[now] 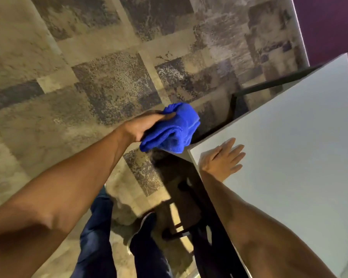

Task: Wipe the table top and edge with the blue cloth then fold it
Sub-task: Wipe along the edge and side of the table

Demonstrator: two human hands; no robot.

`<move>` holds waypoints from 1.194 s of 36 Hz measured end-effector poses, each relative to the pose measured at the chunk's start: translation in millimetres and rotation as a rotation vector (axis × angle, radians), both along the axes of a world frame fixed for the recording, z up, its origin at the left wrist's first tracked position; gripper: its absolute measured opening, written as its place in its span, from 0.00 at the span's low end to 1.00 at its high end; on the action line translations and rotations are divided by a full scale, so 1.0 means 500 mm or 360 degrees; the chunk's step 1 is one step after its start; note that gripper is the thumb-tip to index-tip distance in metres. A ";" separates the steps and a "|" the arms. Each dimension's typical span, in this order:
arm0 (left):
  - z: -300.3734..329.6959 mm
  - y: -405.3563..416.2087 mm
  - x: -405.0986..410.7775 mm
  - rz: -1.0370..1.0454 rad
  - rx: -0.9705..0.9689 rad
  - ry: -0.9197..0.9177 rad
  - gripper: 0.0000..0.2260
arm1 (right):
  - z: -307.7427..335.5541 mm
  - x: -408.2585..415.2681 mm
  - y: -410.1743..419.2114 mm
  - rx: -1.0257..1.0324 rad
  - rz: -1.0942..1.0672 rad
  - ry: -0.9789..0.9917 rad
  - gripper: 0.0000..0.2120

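I see one blue cloth (172,128) bunched at frame centre, gripped by my left hand (147,127), fingers curled round it, against the corner edge of the one table (289,137). My right hand (222,159) lies flat on the table top, fingers spread.

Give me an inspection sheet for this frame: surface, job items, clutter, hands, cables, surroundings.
Surface: pale grey smooth table top, only its near corner region in view, black frame beneath.
Job's things: bunched bright blue microfibre cloth, held off the table beside its corner edge, over the floor; not folded flat.
Clutter: nothing seen on the visible table top.
Grippers: left hand grips the cloth; right hand rests flat on the table top near the corner, fingers straight.
Cables: nothing seen.
Surroundings: mottled beige and grey patchwork carpet; purple wall; person's legs in blue jeans below.
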State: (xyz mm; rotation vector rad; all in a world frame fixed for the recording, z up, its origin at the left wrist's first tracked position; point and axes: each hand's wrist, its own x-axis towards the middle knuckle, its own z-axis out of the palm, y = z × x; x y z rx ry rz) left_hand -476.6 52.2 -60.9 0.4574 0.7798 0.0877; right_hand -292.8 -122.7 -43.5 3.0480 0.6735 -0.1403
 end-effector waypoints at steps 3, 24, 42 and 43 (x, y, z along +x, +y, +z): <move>-0.035 -0.011 0.017 0.0057 0.0034 0.0013 0.12 | -0.002 -0.001 -0.001 0.0012 -0.0014 0.0004 0.33; -0.104 -0.037 0.099 -0.0680 0.0978 0.0170 0.14 | -0.005 0.002 -0.011 -0.0082 0.0016 0.0032 0.30; -0.087 0.000 0.103 -0.0678 0.1593 0.0113 0.26 | 0.015 -0.006 0.001 -0.0178 -0.0036 -0.0011 0.27; -0.083 0.002 0.106 -0.0631 0.1545 0.0099 0.26 | 0.017 -0.006 0.001 -0.0170 -0.0039 -0.0009 0.27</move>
